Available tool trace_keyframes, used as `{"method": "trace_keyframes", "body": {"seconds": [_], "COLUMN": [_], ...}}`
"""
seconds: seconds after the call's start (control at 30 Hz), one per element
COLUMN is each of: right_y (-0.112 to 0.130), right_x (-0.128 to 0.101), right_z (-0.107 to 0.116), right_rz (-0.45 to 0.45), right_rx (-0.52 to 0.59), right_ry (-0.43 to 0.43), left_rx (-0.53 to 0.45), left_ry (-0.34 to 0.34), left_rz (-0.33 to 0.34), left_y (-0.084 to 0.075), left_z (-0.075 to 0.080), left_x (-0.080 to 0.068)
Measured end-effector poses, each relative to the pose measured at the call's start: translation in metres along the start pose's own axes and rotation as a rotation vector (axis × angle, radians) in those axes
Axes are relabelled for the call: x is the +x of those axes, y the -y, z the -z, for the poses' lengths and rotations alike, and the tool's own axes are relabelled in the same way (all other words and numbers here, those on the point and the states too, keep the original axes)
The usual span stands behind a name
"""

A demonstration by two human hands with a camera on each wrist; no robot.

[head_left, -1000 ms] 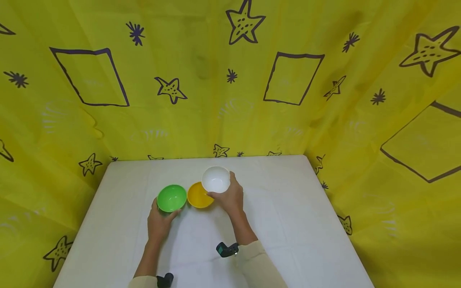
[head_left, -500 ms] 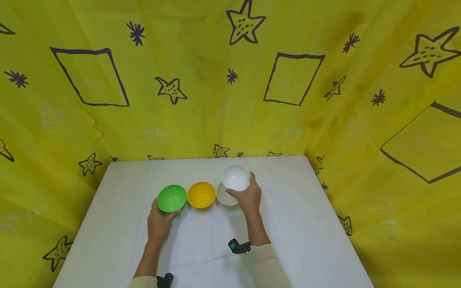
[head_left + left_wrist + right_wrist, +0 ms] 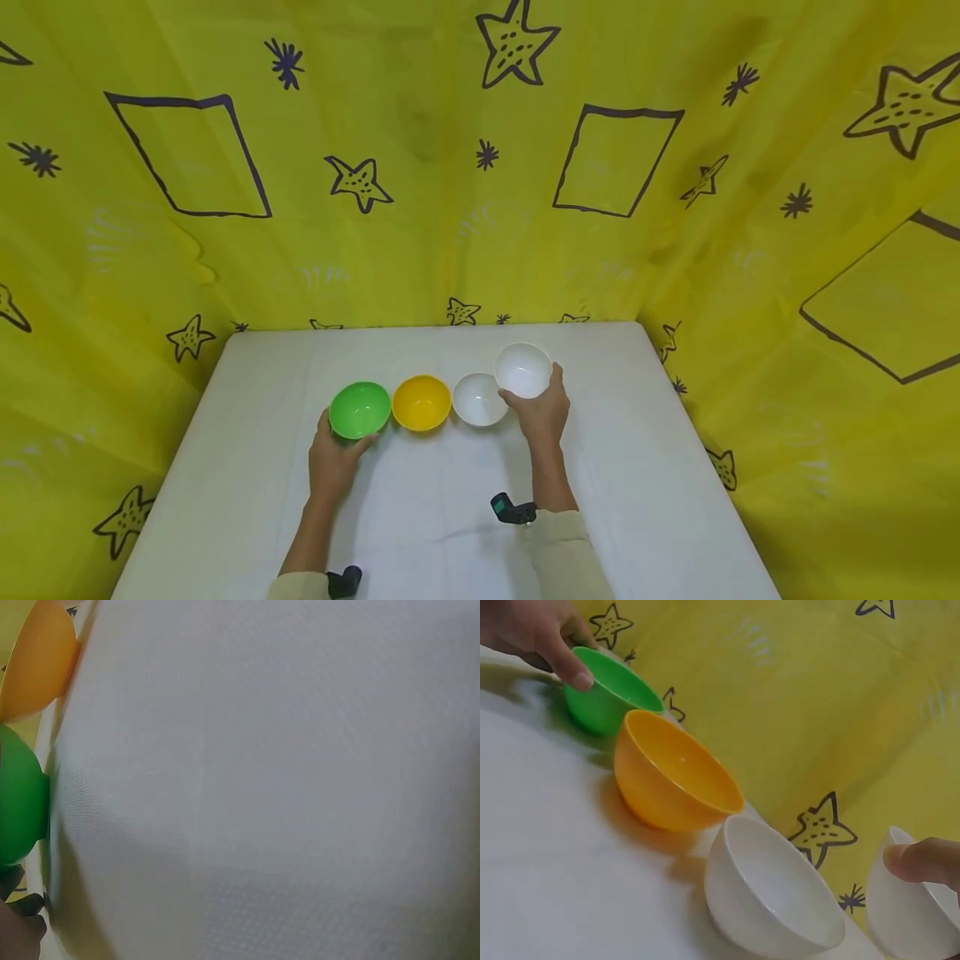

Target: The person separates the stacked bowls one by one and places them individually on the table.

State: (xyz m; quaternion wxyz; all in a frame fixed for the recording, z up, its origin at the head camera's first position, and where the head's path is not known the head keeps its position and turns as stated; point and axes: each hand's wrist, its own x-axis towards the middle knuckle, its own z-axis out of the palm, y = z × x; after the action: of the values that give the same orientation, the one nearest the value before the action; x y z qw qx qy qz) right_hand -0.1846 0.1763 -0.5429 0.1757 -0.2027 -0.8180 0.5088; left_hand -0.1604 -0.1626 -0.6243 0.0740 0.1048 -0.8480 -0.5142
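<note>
A white bowl [image 3: 523, 369] is gripped at its rim by the right hand [image 3: 542, 412], while the green bowl [image 3: 360, 410] is held by the left hand [image 3: 332, 463], fingers curled against its near side.

We seem to be looking into a small staged recording booth rather than a lived-in room. A yellow cloth backdrop [image 3: 450, 208], printed with dark stars and squares, closes in three sides of a white-covered table [image 3: 637, 483], and we see small cameras strapped at both wrists.
</note>
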Motion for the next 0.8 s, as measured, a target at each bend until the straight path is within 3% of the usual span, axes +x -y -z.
{"method": "trace_keyframes", "body": {"seconds": [0.23,0.8], "right_y": [-0.014,-0.046], "right_x": [0.009,0.007], "right_z": [0.008,0.002], "right_rz": [-0.045,-0.068], "right_rx": [0.0,-0.036], "right_ry": [-0.067,-0.041], "left_rx": [0.012,0.009], "left_ry": [-0.002,0.022], "left_rz": [0.004,0.02], "left_y": [0.0,-0.001], "left_z": [0.001,0.002], "left_x": [-0.001,-0.001]}}
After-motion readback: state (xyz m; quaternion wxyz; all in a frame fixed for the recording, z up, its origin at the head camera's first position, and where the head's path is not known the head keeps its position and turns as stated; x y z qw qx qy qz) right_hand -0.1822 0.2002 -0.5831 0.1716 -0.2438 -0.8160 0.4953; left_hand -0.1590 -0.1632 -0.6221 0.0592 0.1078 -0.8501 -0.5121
